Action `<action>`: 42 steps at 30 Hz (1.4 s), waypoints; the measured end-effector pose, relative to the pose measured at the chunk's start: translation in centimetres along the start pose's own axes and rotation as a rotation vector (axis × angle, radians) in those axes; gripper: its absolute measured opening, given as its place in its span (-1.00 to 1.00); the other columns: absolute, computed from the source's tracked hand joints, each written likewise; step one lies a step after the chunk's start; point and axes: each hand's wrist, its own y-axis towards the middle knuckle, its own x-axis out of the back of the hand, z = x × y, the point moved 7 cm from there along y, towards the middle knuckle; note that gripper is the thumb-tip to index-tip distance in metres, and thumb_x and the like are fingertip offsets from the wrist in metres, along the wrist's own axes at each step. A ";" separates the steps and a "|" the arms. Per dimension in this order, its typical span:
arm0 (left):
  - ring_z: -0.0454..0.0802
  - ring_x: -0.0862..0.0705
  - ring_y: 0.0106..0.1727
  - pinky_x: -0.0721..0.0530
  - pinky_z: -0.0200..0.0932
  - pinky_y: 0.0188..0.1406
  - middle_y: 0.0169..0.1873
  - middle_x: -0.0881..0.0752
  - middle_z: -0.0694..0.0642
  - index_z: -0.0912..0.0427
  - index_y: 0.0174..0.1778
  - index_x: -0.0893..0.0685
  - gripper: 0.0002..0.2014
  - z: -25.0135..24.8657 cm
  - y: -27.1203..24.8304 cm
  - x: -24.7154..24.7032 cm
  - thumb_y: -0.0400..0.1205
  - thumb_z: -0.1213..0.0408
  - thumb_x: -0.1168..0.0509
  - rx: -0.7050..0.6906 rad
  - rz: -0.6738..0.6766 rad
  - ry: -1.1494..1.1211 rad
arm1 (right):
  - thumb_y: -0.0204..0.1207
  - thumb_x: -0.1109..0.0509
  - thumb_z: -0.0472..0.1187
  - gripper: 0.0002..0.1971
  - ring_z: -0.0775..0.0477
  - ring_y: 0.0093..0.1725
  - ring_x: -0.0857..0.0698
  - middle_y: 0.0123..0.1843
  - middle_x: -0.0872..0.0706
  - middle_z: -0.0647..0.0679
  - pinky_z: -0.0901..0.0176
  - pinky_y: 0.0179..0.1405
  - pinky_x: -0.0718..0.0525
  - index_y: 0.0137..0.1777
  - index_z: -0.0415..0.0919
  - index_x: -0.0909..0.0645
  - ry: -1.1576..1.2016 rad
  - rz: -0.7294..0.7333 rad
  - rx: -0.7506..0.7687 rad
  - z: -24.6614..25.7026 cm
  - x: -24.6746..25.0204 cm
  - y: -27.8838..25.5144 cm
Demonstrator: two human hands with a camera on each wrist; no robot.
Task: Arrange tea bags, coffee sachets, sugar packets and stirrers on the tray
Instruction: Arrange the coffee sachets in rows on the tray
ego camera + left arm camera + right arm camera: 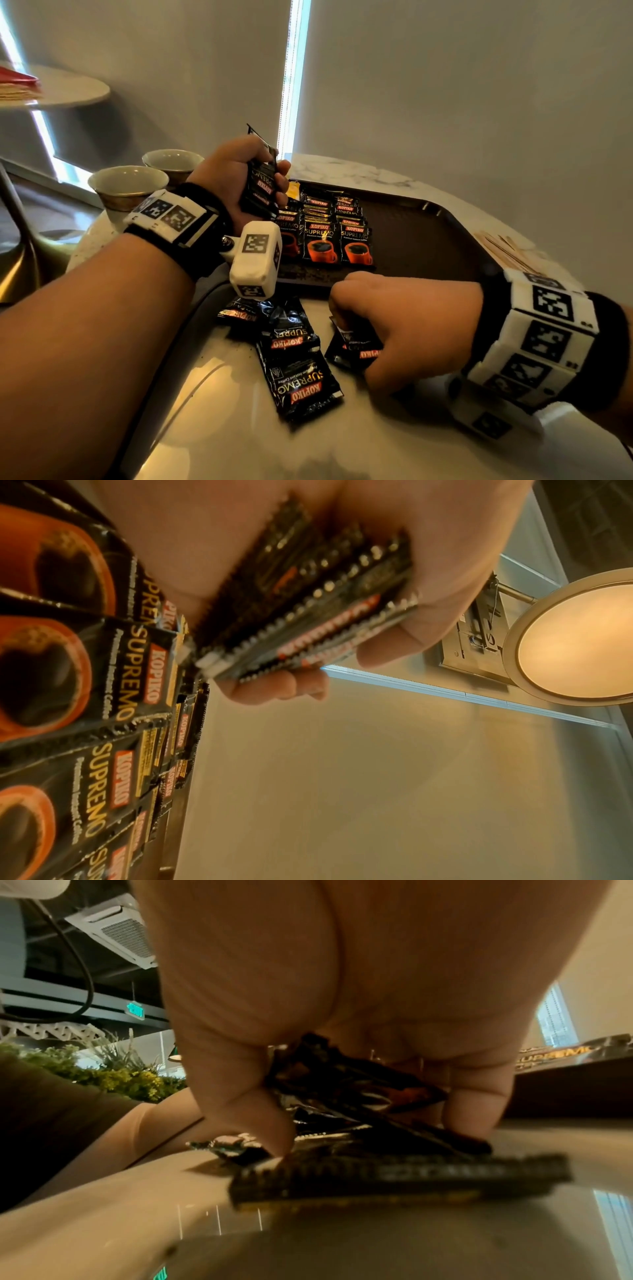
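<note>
Sachets gathered from the table, bound for the tray.

Left hand (236, 178) grips a small stack of coffee sachets (258, 190) upright above the tray's (428, 246) near-left corner, where rows of sachets (322, 236) already lie face up. Right hand (394, 329) curls down on one loose sachet (356, 346) on the table (212, 438), thumb and fingers pinching its edges; three more (294, 359) lie just beside it. To do this well, lift the pinched sachet clear of its neighbours, turn it face up to match the rows, and add it without disturbing them. Stirrers (503, 250) wait beyond the tray's right edge.
</note>
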 end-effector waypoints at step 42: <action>0.19 -0.84 0.03 -0.81 0.18 0.10 0.04 -0.81 0.27 0.20 0.39 -0.54 -0.56 4.7 -1.8 -13.6 0.66 0.10 -0.42 0.070 0.085 0.630 | 0.73 -0.12 -0.38 -0.71 0.42 -0.43 -0.68 -0.17 -0.61 0.06 0.52 -0.49 -0.58 0.39 -0.26 -0.47 1.772 -1.094 0.089 -8.1 6.7 -2.1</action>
